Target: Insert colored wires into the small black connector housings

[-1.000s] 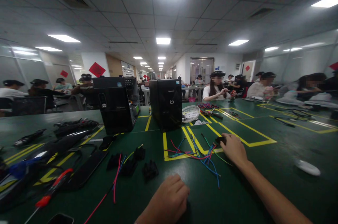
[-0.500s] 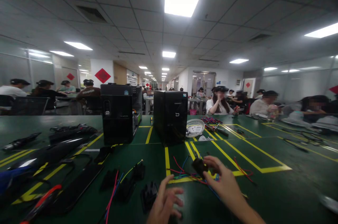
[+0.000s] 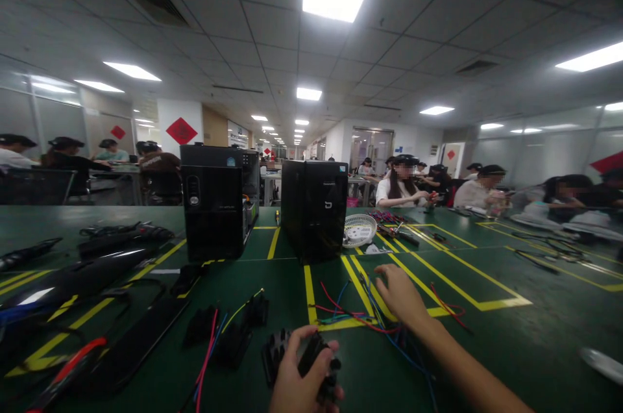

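Observation:
At the front edge, my left hand (image 3: 299,374) is closed round a black plastic block (image 3: 311,354) with ridged edges. Its fingers hide part of the block. Another black slotted piece (image 3: 273,351) lies on the table just left of that hand. My right hand (image 3: 399,293) reaches forward over loose red, blue and green wires (image 3: 370,319), fingers stretched out and nothing visible in them. Further left, several black plastic pieces (image 3: 233,345) lie with a yellow-green wire (image 3: 241,312) and pink and blue wires (image 3: 209,354) across them.
Two black computer cases (image 3: 211,205) stand upright across the table. A white basket (image 3: 360,241) is beside the right-hand case. Red-handled pliers (image 3: 80,361) and a long black panel (image 3: 141,341) lie at left. A person (image 3: 402,186) sits opposite; more wires (image 3: 448,309) lie right.
The black block has passed from my right hand into my left, which has closed round it. My right hand has let go and moved slightly forward over the wires.

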Action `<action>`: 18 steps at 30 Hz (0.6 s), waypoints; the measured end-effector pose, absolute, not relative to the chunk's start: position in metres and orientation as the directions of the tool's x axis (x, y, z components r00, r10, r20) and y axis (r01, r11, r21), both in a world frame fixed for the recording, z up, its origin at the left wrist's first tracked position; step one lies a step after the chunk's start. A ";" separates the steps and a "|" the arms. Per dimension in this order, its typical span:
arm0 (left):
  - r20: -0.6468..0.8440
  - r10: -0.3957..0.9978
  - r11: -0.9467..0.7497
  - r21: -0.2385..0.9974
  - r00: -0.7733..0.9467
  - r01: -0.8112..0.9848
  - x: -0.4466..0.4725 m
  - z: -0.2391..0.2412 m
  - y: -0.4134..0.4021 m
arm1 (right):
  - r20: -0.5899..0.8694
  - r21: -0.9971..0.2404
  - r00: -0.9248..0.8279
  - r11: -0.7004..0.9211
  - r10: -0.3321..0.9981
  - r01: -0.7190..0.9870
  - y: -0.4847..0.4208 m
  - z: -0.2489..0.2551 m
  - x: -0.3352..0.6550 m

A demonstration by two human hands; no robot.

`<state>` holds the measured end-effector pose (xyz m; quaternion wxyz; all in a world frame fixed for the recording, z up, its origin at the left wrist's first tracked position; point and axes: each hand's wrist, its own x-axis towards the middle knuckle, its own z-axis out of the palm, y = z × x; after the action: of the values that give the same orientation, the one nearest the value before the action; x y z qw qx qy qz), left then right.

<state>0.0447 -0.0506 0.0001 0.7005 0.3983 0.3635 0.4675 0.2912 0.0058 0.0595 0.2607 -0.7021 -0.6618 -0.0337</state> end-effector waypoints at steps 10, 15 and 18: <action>-0.111 0.901 0.325 0.813 0.419 -0.482 0.040 -0.007 -0.036 | 0.312 -0.452 0.301 -0.138 0.901 0.881 0.037 0.050 0.331; -0.178 0.872 0.438 0.700 0.455 -0.564 0.037 0.003 -0.042 | 0.236 -0.658 0.204 0.002 0.950 0.753 -0.020 0.065 0.284; -0.222 0.858 0.486 0.643 0.464 -0.592 0.035 0.011 -0.046 | 0.079 -0.888 0.135 0.008 0.988 0.460 -0.067 0.057 0.242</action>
<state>0.0350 -0.0464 0.0114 0.8189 0.2471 0.2692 0.4425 0.2418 -0.0666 0.0571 0.4152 -0.6284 -0.5758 0.3179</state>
